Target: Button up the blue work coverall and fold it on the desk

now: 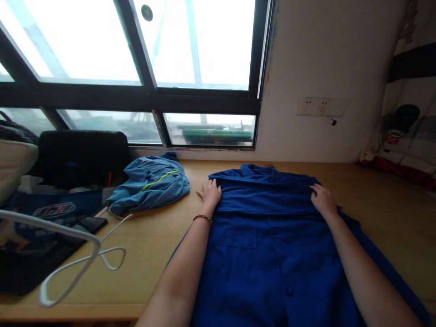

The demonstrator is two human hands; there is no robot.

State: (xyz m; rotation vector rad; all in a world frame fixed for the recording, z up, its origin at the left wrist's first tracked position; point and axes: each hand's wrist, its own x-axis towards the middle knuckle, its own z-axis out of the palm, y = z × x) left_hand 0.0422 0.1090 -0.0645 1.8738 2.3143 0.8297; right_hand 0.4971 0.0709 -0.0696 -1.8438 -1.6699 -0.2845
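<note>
A blue button-front shirt [259, 263] lies spread on the wooden tabletop, its collar toward the window and its lower part running out of view at the bottom. Creases cross the cloth below the collar. My left hand [210, 193] rests at the left shoulder edge, fingers spread on the fabric, with a beaded bracelet at the wrist. Opposite it, my right hand [323, 200] touches the right shoulder edge, its fingers slightly bent and apart on the cloth.
Left of the shirt lies a crumpled light-blue garment [153, 181] with a yellow-green stripe. A white wire hanger [76, 284] juts in at the left, near a phone [91, 223] and a dark-blue bag [57, 209]. Behind the wooden table [143, 254] are a window and wall sockets [322, 106].
</note>
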